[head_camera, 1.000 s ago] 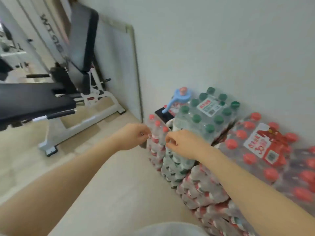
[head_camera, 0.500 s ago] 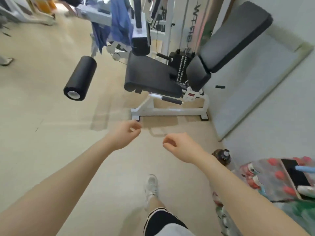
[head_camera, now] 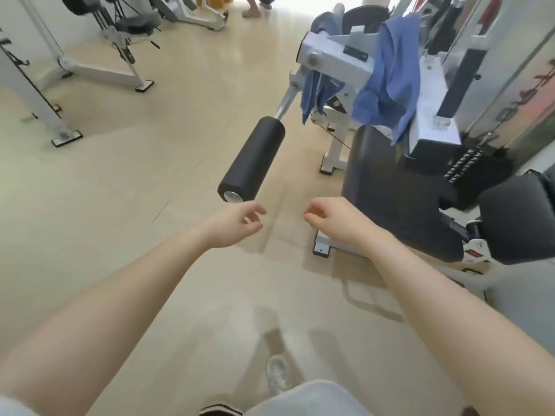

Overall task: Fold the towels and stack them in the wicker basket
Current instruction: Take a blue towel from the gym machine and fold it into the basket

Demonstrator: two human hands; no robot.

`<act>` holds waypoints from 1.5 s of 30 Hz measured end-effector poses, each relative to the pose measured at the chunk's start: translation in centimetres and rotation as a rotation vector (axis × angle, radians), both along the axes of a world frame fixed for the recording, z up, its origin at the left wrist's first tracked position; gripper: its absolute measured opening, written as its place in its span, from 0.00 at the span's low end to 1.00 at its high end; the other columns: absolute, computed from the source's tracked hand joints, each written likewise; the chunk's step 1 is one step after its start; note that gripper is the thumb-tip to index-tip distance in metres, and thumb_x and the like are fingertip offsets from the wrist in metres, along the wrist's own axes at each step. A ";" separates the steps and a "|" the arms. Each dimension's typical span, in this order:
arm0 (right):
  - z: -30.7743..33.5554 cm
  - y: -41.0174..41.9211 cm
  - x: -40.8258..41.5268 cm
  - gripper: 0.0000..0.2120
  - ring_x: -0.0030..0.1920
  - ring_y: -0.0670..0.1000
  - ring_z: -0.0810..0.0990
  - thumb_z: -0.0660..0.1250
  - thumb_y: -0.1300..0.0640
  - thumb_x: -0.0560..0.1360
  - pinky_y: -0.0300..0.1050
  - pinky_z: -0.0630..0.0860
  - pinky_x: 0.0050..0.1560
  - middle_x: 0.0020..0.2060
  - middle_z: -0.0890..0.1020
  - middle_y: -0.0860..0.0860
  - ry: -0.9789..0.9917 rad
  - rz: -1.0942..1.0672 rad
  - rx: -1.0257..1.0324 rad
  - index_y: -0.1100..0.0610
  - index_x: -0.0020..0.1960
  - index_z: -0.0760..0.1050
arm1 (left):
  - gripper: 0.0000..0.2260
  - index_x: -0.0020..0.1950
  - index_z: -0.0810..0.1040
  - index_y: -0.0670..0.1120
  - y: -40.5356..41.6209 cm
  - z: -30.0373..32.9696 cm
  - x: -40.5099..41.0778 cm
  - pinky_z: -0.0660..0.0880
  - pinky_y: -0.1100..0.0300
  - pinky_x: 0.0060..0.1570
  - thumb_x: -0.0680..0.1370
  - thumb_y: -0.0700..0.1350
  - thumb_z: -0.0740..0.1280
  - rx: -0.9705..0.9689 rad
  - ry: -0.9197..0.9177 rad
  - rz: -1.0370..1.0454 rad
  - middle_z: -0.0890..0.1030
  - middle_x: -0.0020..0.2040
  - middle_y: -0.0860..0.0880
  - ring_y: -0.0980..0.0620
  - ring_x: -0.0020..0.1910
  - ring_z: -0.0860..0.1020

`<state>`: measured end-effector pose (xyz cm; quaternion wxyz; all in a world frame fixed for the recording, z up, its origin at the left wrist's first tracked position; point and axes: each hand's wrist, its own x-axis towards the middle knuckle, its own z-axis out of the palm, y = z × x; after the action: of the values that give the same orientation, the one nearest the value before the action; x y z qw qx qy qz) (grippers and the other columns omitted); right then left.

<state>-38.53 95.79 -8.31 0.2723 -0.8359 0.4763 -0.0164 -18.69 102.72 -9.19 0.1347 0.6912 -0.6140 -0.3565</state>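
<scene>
Blue towels (head_camera: 387, 82) hang draped over the white frame of a gym machine (head_camera: 339, 60) ahead and to the right; a second blue piece (head_camera: 312, 94) dangles on the frame's left side. My left hand (head_camera: 237, 223) and my right hand (head_camera: 333, 220) are stretched out in front of me above the floor, well short of the towels. Both hold nothing, with fingers loosely curled and apart. No wicker basket is in view.
A black foam roller pad (head_camera: 252, 163) juts toward me from the machine, just beyond my left hand. The machine's black seat (head_camera: 396, 187) is at right. Other white machines (head_camera: 99, 67) stand at far left. A person's feet (head_camera: 255, 7) are at the far end. My shoe (head_camera: 279, 373) is below.
The view has swung left, away from the wall and the bottled-water packs, onto the gym machine with the blue towels. My hands stay outstretched and empty, their fingers looser now.
</scene>
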 end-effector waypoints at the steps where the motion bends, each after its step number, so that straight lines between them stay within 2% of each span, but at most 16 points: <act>1: -0.2 -1.4 2.0 0.11 0.51 0.52 0.76 0.58 0.53 0.78 0.44 0.71 0.48 0.51 0.80 0.52 0.013 0.022 0.020 0.57 0.54 0.76 | 0.13 0.64 0.70 0.49 -0.8 -0.3 1.9 0.68 0.65 0.39 0.79 0.46 0.59 0.008 0.027 0.044 0.74 0.54 0.53 0.52 0.54 0.75; 4: -1.4 -5.7 8.2 0.11 0.49 0.50 0.75 0.59 0.53 0.78 0.42 0.70 0.47 0.51 0.80 0.51 0.032 0.074 0.087 0.57 0.54 0.76 | 0.12 0.61 0.72 0.49 -3.6 -1.9 8.9 0.68 0.63 0.42 0.79 0.46 0.60 0.028 0.040 0.109 0.75 0.53 0.53 0.52 0.53 0.76; 8: -2.6 -10.9 16.9 0.10 0.49 0.49 0.77 0.59 0.53 0.78 0.41 0.71 0.46 0.46 0.78 0.47 0.047 0.079 0.164 0.55 0.53 0.75 | 0.03 0.48 0.74 0.51 -9.0 -4.8 19.1 0.70 0.60 0.42 0.77 0.45 0.61 0.102 0.106 0.134 0.76 0.44 0.54 0.51 0.47 0.75; 11: -3.4 -15.2 23.0 0.09 0.48 0.48 0.78 0.59 0.54 0.78 0.42 0.74 0.48 0.44 0.78 0.46 -0.008 -0.012 0.173 0.55 0.52 0.76 | 0.06 0.53 0.75 0.49 -14.9 -5.7 26.1 0.68 0.60 0.48 0.78 0.45 0.61 0.082 0.086 0.055 0.76 0.50 0.51 0.50 0.49 0.75; 13: -3.5 -17.8 26.7 0.10 0.48 0.50 0.79 0.59 0.54 0.78 0.44 0.76 0.49 0.46 0.80 0.48 -0.035 -0.117 0.189 0.56 0.54 0.76 | 0.09 0.58 0.74 0.46 -18.8 -5.2 30.4 0.67 0.62 0.48 0.78 0.45 0.61 0.078 0.077 -0.026 0.75 0.52 0.50 0.51 0.50 0.75; 16: -3.1 -21.5 32.2 0.10 0.48 0.52 0.80 0.59 0.55 0.77 0.45 0.76 0.49 0.46 0.81 0.51 -0.046 -0.260 0.220 0.56 0.53 0.76 | 0.09 0.57 0.75 0.47 -24.4 -3.7 37.5 0.68 0.63 0.41 0.78 0.45 0.61 0.091 0.037 -0.142 0.75 0.49 0.52 0.52 0.49 0.76; 18: -2.6 -24.3 35.6 0.10 0.49 0.51 0.79 0.59 0.54 0.77 0.45 0.76 0.50 0.46 0.80 0.49 -0.029 -0.310 0.214 0.55 0.53 0.76 | 0.07 0.55 0.75 0.48 -28.9 -2.9 41.6 0.68 0.66 0.38 0.78 0.44 0.61 0.072 0.051 -0.149 0.76 0.45 0.54 0.52 0.46 0.76; 20: -2.0 -26.8 37.8 0.08 0.48 0.49 0.77 0.59 0.53 0.78 0.42 0.74 0.46 0.47 0.79 0.48 -0.030 -0.380 0.209 0.53 0.52 0.75 | 0.07 0.54 0.76 0.47 -33.4 -2.6 43.7 0.68 0.69 0.37 0.78 0.43 0.61 0.036 0.080 -0.145 0.76 0.43 0.53 0.52 0.43 0.76; 24: -1.4 -31.3 39.1 0.08 0.49 0.48 0.76 0.59 0.53 0.78 0.37 0.69 0.40 0.47 0.78 0.46 -0.056 -0.548 0.182 0.53 0.52 0.75 | 0.09 0.57 0.75 0.45 -41.9 -2.5 43.4 0.68 0.69 0.37 0.78 0.42 0.61 0.024 0.166 -0.248 0.76 0.46 0.50 0.51 0.44 0.77; 28: -2.2 -37.0 38.3 0.06 0.48 0.45 0.77 0.60 0.53 0.78 0.39 0.73 0.46 0.44 0.78 0.44 -0.181 -0.742 0.188 0.51 0.51 0.75 | 0.09 0.57 0.75 0.47 -50.4 -2.8 42.4 0.69 0.68 0.37 0.78 0.44 0.60 0.025 0.152 -0.435 0.77 0.48 0.52 0.51 0.45 0.78; 32: -2.6 -46.0 37.7 0.09 0.51 0.47 0.77 0.60 0.52 0.78 0.43 0.75 0.53 0.48 0.79 0.47 -0.158 -0.843 0.078 0.52 0.54 0.75 | 0.11 0.59 0.74 0.49 -61.5 -2.0 41.2 0.69 0.65 0.40 0.78 0.45 0.60 -0.030 0.110 -0.569 0.76 0.48 0.54 0.51 0.46 0.76; 36: 0.8 -54.3 37.1 0.10 0.51 0.50 0.76 0.59 0.56 0.78 0.39 0.71 0.44 0.48 0.78 0.48 -0.143 -0.909 -0.049 0.56 0.53 0.77 | 0.12 0.62 0.71 0.50 -70.4 0.7 38.0 0.68 0.67 0.36 0.79 0.45 0.59 -0.074 0.123 -0.678 0.75 0.49 0.54 0.54 0.43 0.75; 38: 3.0 -56.9 36.4 0.10 0.50 0.48 0.74 0.59 0.57 0.78 0.38 0.67 0.43 0.49 0.75 0.47 -0.165 -1.001 -0.139 0.55 0.54 0.77 | 0.15 0.65 0.68 0.52 -74.5 2.6 35.1 0.69 0.65 0.40 0.79 0.45 0.58 -0.109 0.112 -0.816 0.74 0.52 0.55 0.56 0.43 0.74; 40: 4.7 -58.3 35.1 0.10 0.52 0.48 0.73 0.60 0.57 0.78 0.40 0.68 0.49 0.54 0.74 0.49 -0.152 -1.072 -0.270 0.55 0.57 0.75 | 0.18 0.69 0.65 0.53 -77.7 4.1 31.5 0.69 0.63 0.49 0.79 0.44 0.58 -0.181 0.108 -0.961 0.73 0.58 0.54 0.54 0.50 0.74; 42: 6.1 -58.7 33.5 0.12 0.58 0.52 0.72 0.61 0.57 0.77 0.45 0.69 0.56 0.59 0.74 0.52 -0.050 -1.154 -0.425 0.56 0.60 0.73 | 0.22 0.72 0.62 0.53 -80.1 5.2 27.5 0.69 0.59 0.58 0.79 0.42 0.59 -0.285 0.084 -1.117 0.70 0.66 0.52 0.51 0.62 0.71; 45: 7.1 -58.4 31.5 0.17 0.67 0.57 0.66 0.61 0.58 0.77 0.50 0.65 0.65 0.68 0.68 0.56 0.144 -1.347 -0.574 0.58 0.66 0.69 | 0.27 0.75 0.53 0.50 -82.1 6.0 21.7 0.58 0.55 0.69 0.78 0.40 0.58 -0.486 -0.026 -1.349 0.55 0.76 0.49 0.48 0.74 0.57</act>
<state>-7.00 37.35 -1.19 -0.0581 -0.3996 0.8803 -0.2491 3.05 20.61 -3.24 0.0277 0.1155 -0.9712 -0.2067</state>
